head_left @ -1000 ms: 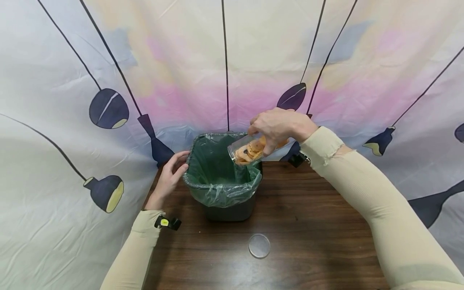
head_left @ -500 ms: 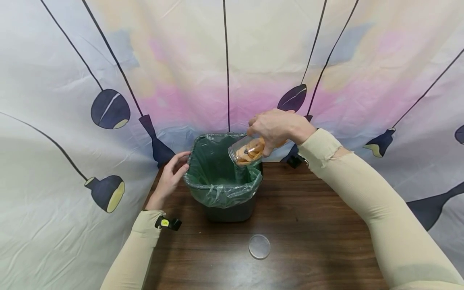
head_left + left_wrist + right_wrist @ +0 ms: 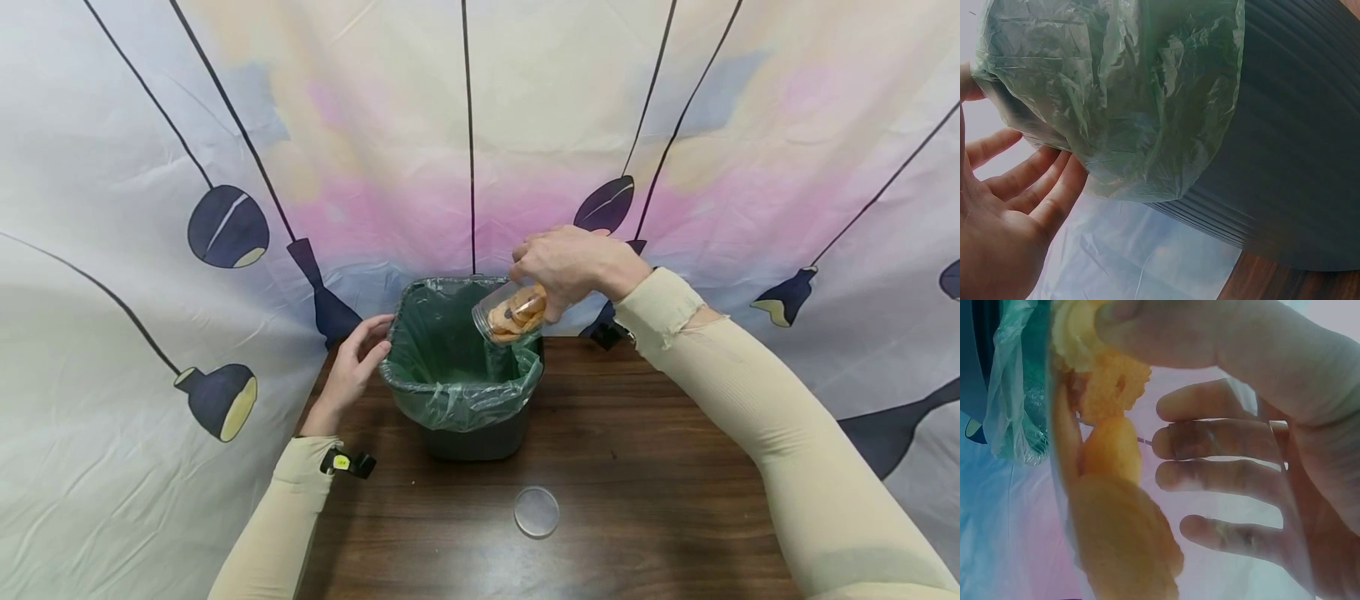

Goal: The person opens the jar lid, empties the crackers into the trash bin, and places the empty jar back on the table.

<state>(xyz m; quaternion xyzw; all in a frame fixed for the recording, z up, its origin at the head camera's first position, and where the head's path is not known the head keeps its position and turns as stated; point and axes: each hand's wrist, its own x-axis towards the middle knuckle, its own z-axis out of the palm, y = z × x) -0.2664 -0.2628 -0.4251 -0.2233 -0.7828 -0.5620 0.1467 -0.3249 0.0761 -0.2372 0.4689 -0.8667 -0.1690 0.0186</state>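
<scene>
My right hand [image 3: 566,265] grips a clear plastic jar [image 3: 486,310], tilted with its mouth low over the bin's right side. Orange round snacks with wavy edges [image 3: 517,315] lie inside it. Through the jar's clear wall, the right wrist view shows the fingers [image 3: 1216,474] spread along the far side and the thumb on the near side. A dark trash bin [image 3: 472,442] stands upright, lined with a green plastic bag [image 3: 465,406] folded over its rim. Against the bin's left side, my left hand [image 3: 351,367] rests with its fingertips touching the bag-covered outside near the rim.
A round clear lid [image 3: 536,511] lies flat on the brown wooden table [image 3: 637,500], in front of the bin. Close behind the bin hangs a patterned cloth [image 3: 390,125], which also runs along the left and right sides.
My right hand and the jar shift very slightly left. The orange that showed behind the hand drops out of sight. My left hand and the bin stay in place.
</scene>
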